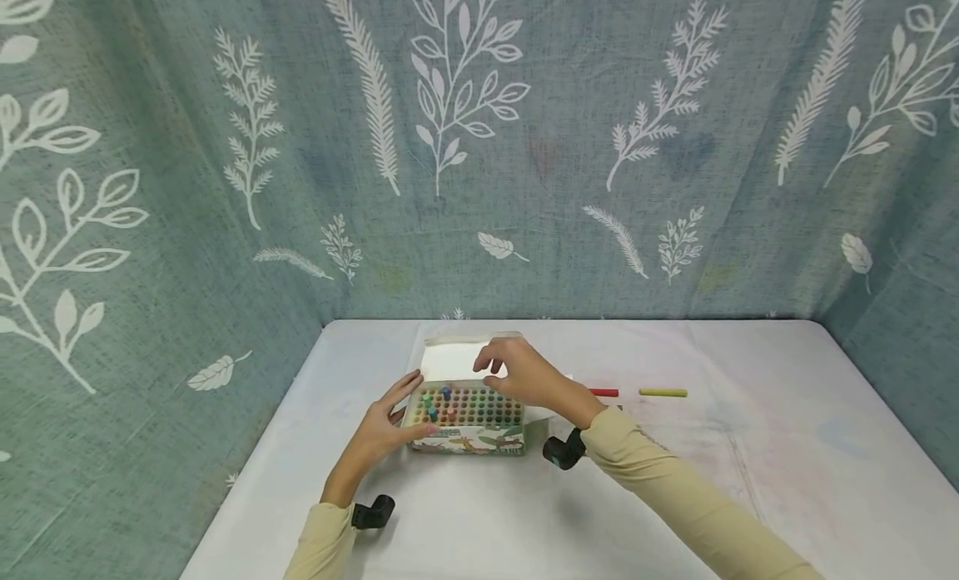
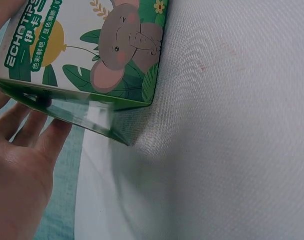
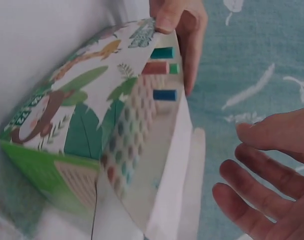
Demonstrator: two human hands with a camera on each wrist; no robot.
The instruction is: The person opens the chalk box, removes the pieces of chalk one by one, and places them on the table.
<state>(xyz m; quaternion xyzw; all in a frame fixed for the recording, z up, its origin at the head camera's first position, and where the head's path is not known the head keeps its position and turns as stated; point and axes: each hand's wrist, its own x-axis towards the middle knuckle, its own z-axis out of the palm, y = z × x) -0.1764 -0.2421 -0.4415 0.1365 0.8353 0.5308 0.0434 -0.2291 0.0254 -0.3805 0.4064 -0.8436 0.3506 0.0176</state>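
A printed cardboard box point(image 1: 470, 441) stands with its lid point(image 1: 453, 361) folded back, showing a grid of round coloured holes. Several coloured sticks poke up from the left part of the grid, among them a blue stick point(image 3: 165, 95) and a reddish stick point(image 3: 156, 67). My left hand point(image 1: 380, 430) grips the box's left end, thumb at the front edge and fingers round the far side. In the left wrist view, an elephant print shows on the box point(image 2: 121, 47). My right hand point(image 1: 528, 372) hovers over the back right of the box, fingers loosely bent and holding nothing.
To the right of the box, a red stick point(image 1: 603, 392) and a yellow-green stick point(image 1: 663, 392) lie on the white tablecloth point(image 1: 749, 447). Part of the red one is behind the right forearm. A leaf-patterned curtain point(image 1: 554, 189) hangs behind the table.
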